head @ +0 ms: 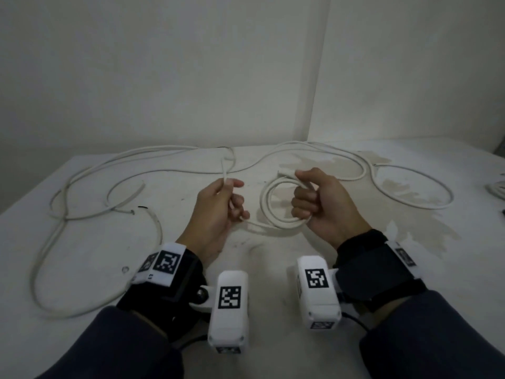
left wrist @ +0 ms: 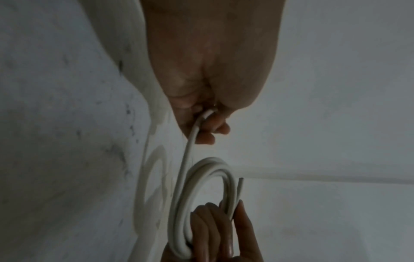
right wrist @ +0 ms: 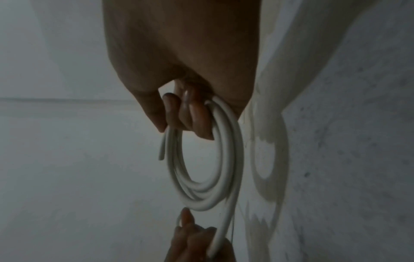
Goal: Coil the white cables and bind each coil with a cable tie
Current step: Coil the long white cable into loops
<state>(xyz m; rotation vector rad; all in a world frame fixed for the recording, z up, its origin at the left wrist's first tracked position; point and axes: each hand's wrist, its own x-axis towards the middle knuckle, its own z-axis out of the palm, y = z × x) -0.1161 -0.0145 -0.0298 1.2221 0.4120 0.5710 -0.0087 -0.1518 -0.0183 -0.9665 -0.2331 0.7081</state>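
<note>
The right hand (head: 319, 203) grips the coil (head: 276, 214), fingers curled through its loops; the left hand (head: 218, 206) beside it pinches the cable (head: 225, 170) running from the coil.

A bare workroom corner — plain white walls (head: 164, 64), a stained white table (head: 273, 269).

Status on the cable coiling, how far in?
Early. Done: a few loops wound into a small coil, gripped by the right hand. In hand: the left hand holds the same cable's run-out, feeding it toward the coil. Left: most of the white cable lies loose across the table, another loose run sits on the right, and no cable tie is on any coil.
</note>
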